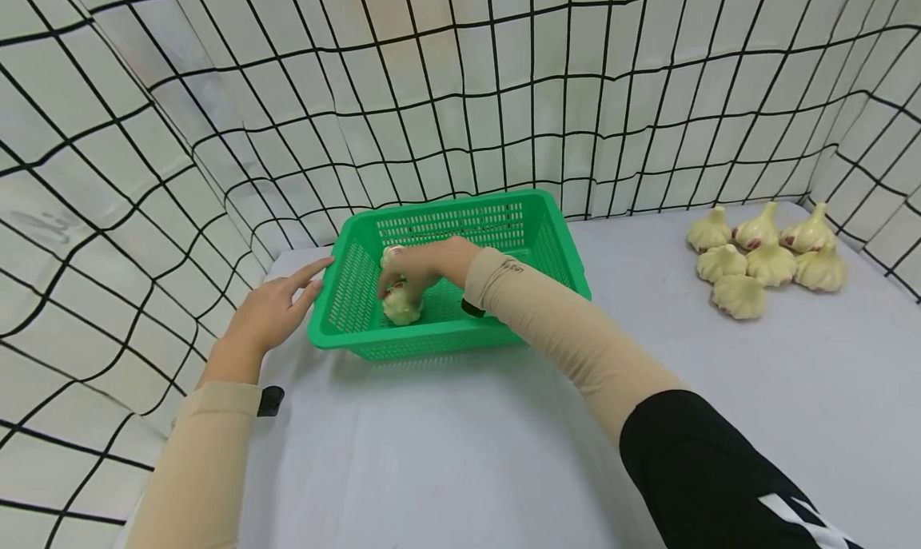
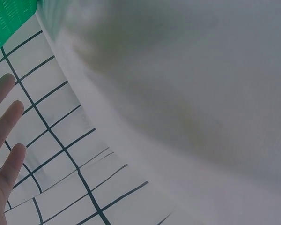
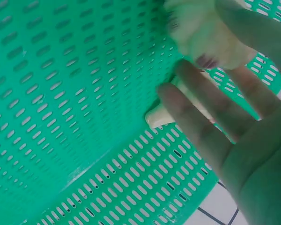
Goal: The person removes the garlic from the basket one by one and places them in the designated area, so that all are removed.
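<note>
Inside the green plastic basket [image 1: 446,333], my right hand [image 1: 424,265] reaches down near the left end. Its thumb and index finger pinch a garlic bulb [image 3: 210,42], while the other fingers [image 3: 196,124] extend beside it. Another garlic bulb [image 3: 160,116] lies behind those fingers on the slotted basket floor, partly hidden. From the head view, pale garlic [image 1: 401,308] shows on both the near and far sides of the hand. My left hand [image 1: 269,313] touches the basket's left rim with its fingertips, fingers fairly straight and spread.
Several garlic bulbs [image 1: 770,261] sit grouped at the back right of the white table [image 1: 446,445]. A black wire grid [image 1: 496,93] over white panels walls the back and both sides. The basket stands close to the back grid.
</note>
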The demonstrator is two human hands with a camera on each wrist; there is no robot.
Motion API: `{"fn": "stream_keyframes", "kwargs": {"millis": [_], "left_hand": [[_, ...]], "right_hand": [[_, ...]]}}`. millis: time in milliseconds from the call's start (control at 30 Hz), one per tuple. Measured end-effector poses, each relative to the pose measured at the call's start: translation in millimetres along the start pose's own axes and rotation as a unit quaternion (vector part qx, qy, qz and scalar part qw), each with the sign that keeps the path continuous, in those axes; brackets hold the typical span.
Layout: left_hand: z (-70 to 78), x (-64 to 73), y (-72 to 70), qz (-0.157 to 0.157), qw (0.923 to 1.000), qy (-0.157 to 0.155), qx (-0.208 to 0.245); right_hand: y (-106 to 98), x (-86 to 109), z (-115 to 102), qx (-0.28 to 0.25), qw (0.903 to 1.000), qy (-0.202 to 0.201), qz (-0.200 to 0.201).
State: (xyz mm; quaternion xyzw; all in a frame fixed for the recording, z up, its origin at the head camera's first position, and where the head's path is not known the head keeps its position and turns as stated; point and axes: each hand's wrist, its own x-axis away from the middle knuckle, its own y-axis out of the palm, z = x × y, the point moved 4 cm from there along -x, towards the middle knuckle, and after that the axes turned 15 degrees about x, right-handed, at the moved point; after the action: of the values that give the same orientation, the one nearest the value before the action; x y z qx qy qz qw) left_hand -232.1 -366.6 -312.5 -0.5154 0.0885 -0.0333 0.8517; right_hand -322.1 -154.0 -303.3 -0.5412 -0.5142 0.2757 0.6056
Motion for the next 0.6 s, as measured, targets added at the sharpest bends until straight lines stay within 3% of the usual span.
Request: {"fn": "stream_keyframes", "kwargs": {"millis": [200,400,600], "left_hand": [[0.2,-0.9,0.7,0.002,1.0000,0.001,-0.003],[0.9,-0.8,1.1,0.003,1.0000,-0.001,-0.004],[1.8,0.1,1.3,0.000,1.0000,-0.010,-0.001]], "right_hand": [[4,6.8,6,-0.091,0.9941,0.045,-0.038],[5,10.7,11,-0.115,0.9898,0.072,-0.044],[8,11.4,14,-0.126,0.9895,0.057,-0.041]]}}
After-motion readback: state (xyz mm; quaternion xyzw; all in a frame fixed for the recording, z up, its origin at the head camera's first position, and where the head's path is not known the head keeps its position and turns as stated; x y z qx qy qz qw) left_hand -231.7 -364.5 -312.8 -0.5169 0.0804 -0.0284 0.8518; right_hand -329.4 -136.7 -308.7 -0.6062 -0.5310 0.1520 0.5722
